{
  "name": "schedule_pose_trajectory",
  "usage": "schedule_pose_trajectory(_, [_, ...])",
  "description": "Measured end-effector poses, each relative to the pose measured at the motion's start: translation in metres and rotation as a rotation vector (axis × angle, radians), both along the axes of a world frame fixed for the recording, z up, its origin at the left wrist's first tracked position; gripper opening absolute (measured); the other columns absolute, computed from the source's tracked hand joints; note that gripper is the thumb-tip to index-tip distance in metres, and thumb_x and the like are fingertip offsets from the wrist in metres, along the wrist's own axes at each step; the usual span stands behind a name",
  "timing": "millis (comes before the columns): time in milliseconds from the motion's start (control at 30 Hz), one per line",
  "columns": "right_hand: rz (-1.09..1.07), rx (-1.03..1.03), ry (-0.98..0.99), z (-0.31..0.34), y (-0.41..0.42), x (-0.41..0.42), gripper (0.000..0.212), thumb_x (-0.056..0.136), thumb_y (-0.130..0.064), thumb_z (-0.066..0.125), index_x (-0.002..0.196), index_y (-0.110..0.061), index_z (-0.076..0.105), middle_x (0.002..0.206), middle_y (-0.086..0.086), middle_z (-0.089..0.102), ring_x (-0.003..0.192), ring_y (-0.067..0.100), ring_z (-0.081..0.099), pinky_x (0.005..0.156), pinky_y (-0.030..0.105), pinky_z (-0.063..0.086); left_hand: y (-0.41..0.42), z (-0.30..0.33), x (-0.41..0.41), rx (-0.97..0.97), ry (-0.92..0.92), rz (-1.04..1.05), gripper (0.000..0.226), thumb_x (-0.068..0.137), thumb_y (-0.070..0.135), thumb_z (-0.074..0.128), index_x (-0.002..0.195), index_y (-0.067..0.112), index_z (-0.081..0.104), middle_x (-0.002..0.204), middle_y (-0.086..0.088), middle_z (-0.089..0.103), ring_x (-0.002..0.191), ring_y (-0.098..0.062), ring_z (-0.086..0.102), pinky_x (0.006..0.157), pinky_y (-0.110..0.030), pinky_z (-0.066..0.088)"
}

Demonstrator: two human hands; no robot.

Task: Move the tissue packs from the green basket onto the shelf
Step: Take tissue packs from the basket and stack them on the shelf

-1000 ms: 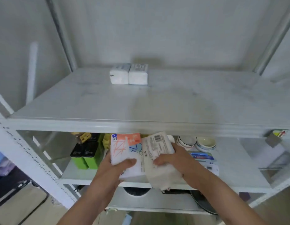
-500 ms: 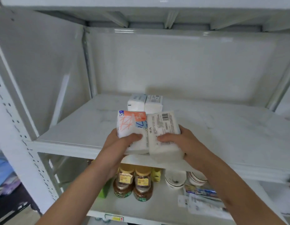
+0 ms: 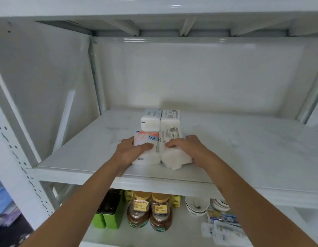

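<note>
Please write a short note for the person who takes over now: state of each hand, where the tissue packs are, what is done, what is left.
Left hand: grips the pack with the orange print.
Right hand: grips the plain white pack.
Both packs rest on the shelf, side by side near its front edge, right in front of two packs already placed.
Left: release both, perhaps push them back. The green basket is not in view, so remaining packs are unknown.
</note>
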State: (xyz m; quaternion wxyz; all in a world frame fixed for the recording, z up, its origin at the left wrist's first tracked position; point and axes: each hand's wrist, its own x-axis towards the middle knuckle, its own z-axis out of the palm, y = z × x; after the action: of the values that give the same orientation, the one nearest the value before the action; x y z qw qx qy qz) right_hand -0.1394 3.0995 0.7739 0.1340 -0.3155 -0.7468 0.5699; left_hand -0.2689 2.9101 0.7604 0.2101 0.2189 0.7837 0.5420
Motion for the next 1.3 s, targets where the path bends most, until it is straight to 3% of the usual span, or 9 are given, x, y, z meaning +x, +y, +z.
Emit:
schedule_pose_trajectory(67, [0.042,0.07,-0.02,0.003,0.002,0.0,0.044,0.072,-0.039,0.09,0.109,-0.02,0.076,0.104,0.004,0.081,0.093,0.026,0.079,0.089,0.046,0.066,-0.008,0.006,0.006,0.01,0.043,-0.059,0.053,0.073,0.057,0.083,0.12,0.034,0.074,0.116,0.008,0.079,0.104,-0.016,0.076,0.101,-0.041,0.058])
schedule_pose_trajectory(167, [0.112,0.103,-0.007,0.0,0.003,0.013,0.036,0.084,-0.05,0.083,0.112,-0.03,0.071,0.105,-0.007,0.077,0.092,0.014,0.075,0.075,0.03,0.061,-0.027,0.004,0.012,0.014,0.121,-0.178,0.033,0.092,0.041,0.075,0.123,0.042,0.066,0.116,0.017,0.076,0.104,-0.001,0.072,0.089,-0.018,0.056])
schedule_pose_trajectory(367, [0.172,0.427,0.053,-0.03,0.015,0.034,0.083,0.058,-0.062,0.093,0.129,-0.036,0.058,0.131,-0.011,0.063,0.119,0.012,0.064,0.104,0.04,0.056,-0.044,-0.011,0.009,-0.092,0.345,-0.227,0.064,0.086,0.028,0.084,0.139,0.044,0.051,0.119,0.02,0.072,0.091,0.009,0.068,0.064,-0.016,0.053])
schedule_pose_trajectory(500, [0.16,0.511,0.052,-0.035,0.018,0.028,0.092,0.055,-0.055,0.098,0.134,-0.033,0.058,0.134,-0.003,0.055,0.123,0.016,0.058,0.104,0.035,0.052,-0.03,-0.015,0.01,-0.133,0.498,-0.191,0.065,0.09,0.032,0.079,0.145,0.042,0.047,0.113,0.019,0.068,0.085,-0.001,0.066,0.056,-0.016,0.05])
schedule_pose_trajectory(600, [0.169,0.547,0.006,-0.033,0.018,0.022,0.088,0.064,-0.048,0.096,0.14,-0.028,0.056,0.132,-0.002,0.054,0.12,0.017,0.056,0.097,0.03,0.047,-0.021,-0.017,0.004,-0.167,0.566,-0.182,0.06,0.092,0.031,0.077,0.146,0.032,0.051,0.118,0.009,0.069,0.09,-0.008,0.064,0.067,-0.014,0.048])
schedule_pose_trajectory(767, [0.135,0.554,0.005,-0.03,0.021,0.001,0.094,0.052,-0.06,0.094,0.135,-0.027,0.062,0.129,-0.003,0.068,0.117,0.02,0.065,0.097,0.038,0.057,-0.005,-0.021,-0.018,-0.24,0.62,-0.19,0.058,0.093,0.033,0.075,0.144,0.024,0.051,0.125,-0.001,0.067,0.105,-0.019,0.062,0.086,-0.027,0.048])
schedule_pose_trajectory(933, [0.084,0.517,0.028,-0.029,0.026,-0.015,0.08,0.06,-0.045,0.099,0.131,-0.022,0.067,0.126,-0.001,0.073,0.114,0.02,0.069,0.097,0.04,0.058,0.013,-0.011,-0.038,-0.294,0.64,-0.187,0.052,0.093,0.029,0.075,0.14,0.021,0.054,0.118,0.004,0.065,0.101,-0.018,0.058,0.084,-0.027,0.042])
schedule_pose_trajectory(1100, [0.036,0.535,0.023,-0.029,0.025,-0.024,0.095,0.042,-0.068,0.083,0.125,-0.025,0.068,0.119,-0.004,0.075,0.111,0.021,0.07,0.094,0.043,0.059,0.026,-0.007,-0.052,-0.341,0.651,-0.174,0.049,0.093,0.028,0.074,0.137,0.021,0.054,0.111,0.007,0.06,0.099,-0.02,0.057,0.082,-0.026,0.038])
schedule_pose_trajectory(1300, [0.001,0.541,-0.011,-0.029,0.022,-0.026,0.093,0.046,-0.072,0.077,0.128,-0.032,0.063,0.125,-0.007,0.073,0.118,0.025,0.066,0.101,0.049,0.054,0.03,-0.015,-0.055,-0.305,0.606,-0.109,0.048,0.091,0.027,0.077,0.133,0.018,0.056,0.111,0.006,0.064,0.102,-0.021,0.06,0.085,-0.026,0.04])
